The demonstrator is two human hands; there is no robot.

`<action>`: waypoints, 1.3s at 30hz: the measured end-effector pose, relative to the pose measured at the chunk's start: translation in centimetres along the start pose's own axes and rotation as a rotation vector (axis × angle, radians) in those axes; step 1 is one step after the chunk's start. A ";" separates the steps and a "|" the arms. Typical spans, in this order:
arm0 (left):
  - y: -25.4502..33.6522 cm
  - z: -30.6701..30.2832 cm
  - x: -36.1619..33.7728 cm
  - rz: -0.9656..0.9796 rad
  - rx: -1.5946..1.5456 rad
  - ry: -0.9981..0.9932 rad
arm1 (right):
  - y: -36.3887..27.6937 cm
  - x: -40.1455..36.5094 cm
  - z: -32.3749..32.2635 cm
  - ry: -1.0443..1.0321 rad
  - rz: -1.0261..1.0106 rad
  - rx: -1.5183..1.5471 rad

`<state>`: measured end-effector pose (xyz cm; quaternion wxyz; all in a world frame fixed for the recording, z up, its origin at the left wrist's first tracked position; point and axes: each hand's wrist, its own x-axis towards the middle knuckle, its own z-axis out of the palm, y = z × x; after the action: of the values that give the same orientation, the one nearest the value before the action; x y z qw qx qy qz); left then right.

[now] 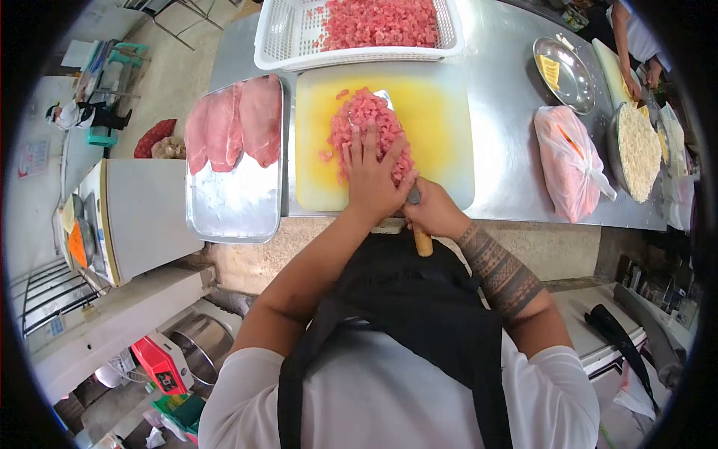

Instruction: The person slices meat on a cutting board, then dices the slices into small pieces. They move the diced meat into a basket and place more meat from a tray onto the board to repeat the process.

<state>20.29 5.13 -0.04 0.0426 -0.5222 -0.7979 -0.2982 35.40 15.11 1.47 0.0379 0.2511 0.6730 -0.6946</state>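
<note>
My left hand point(372, 176) lies with fingers spread on a heap of diced pink meat point(372, 112). The heap sits on a yellow-stained white cutting board point(310, 179). Closed around a knife point(424, 244) is my right hand point(435, 211), just right of the left wrist. The knife's wooden handle sticks out toward my apron, and a bit of grey metal shows by my left thumb. Most of the blade is hidden, seemingly by the meat; a shiny piece shows at the heap's far end.
Left of the board, a metal tray point(233, 217) holds whole meat slabs point(224, 123). Behind stands a white perforated basket point(288, 37) of diced meat. To the right are a plastic bag point(568, 161), a metal bowl point(580, 86) and a bowl of pale shreds point(639, 153). Another person's hands point(636, 86) work far right.
</note>
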 end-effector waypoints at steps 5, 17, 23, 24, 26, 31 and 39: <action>2.1 -3.0 3.3 0.099 0.051 0.031 | -4.4 -1.8 -0.8 0.089 -0.030 0.037; -7.5 1.2 31.1 0.394 0.021 0.147 | -9.7 1.7 -9.6 0.167 -0.089 -0.289; -11.2 -3.1 20.6 0.417 -0.228 0.023 | 1.5 -12.8 -0.5 0.489 0.244 0.148; -12.9 -3.5 17.3 0.398 -0.221 -0.031 | 2.7 -14.2 0.8 0.552 0.278 0.212; -16.6 -2.4 13.6 0.353 -0.166 -0.119 | 3.9 -15.6 2.3 0.614 0.292 0.252; -18.4 0.3 12.9 0.362 -0.029 -0.432 | 1.6 -12.4 2.7 0.644 0.264 0.117; -15.7 0.2 13.0 0.593 -0.353 -0.813 | -1.3 -1.0 0.9 0.352 0.186 -0.105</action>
<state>1.05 11.36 -2.04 -0.2759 -0.7981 -0.5058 -0.1765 35.54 14.02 3.03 -0.0034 0.4275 0.6783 -0.5976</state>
